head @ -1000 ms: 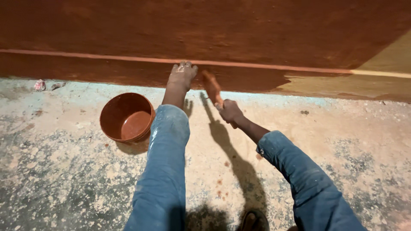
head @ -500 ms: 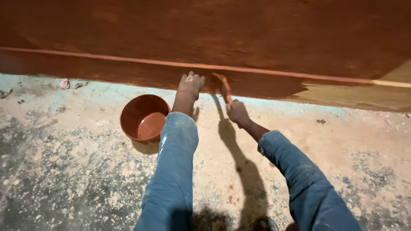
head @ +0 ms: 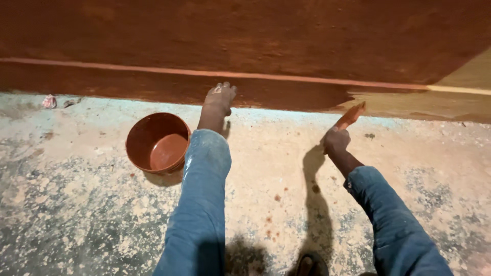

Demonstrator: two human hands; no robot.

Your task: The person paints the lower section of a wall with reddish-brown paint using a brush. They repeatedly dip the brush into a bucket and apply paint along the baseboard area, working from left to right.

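Your right hand (head: 336, 140) has its fingers closed around a paintbrush (head: 350, 117), whose bristle end touches the lower wall (head: 286, 97) where the red-brown paint meets the unpainted tan patch (head: 434, 105). Your left hand is not in view. Your bare foot (head: 219, 101) in a blue trouser leg (head: 202, 204) presses against the base of the wall. Just left of that leg, a round bucket (head: 157, 142) stands on the floor (head: 76, 204), holding a shallow pool of red-brown paint (head: 166, 152) at the bottom. Paint drops (head: 273, 220) spot the floor between your legs.
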